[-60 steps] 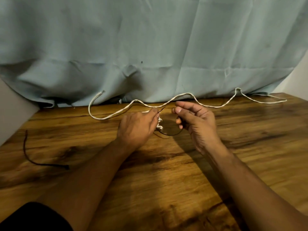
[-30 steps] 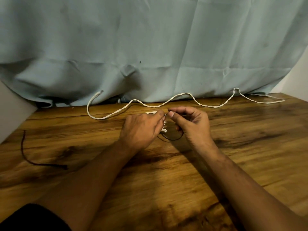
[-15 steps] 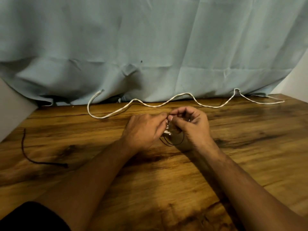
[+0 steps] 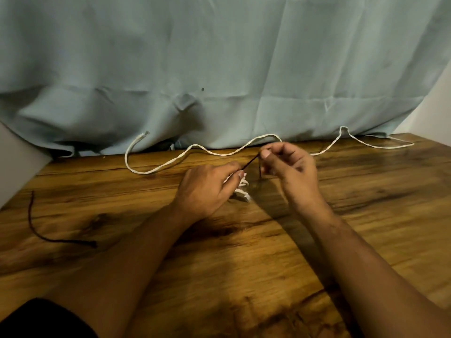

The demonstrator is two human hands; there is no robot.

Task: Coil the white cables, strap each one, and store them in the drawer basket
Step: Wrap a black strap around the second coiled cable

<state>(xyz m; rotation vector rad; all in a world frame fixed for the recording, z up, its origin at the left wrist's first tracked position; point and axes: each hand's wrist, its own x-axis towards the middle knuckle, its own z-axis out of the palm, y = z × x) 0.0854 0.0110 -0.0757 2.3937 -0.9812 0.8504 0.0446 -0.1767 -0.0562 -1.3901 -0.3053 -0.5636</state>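
Pinching strap [image 4: 250,163], fingers [image 4: 231,168] seemingly over coil [image 4: 242,192]

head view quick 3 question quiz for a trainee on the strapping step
1. True or false: the left hand and right hand both pinch the dark strap.
2. The long white cable by the curtain lies: A coiled, B loose and wavy, C in a basket.
3. Fill in: the spare cord lies on the table to the person's ___.
Key: 1 true; 2 B; 3 left.
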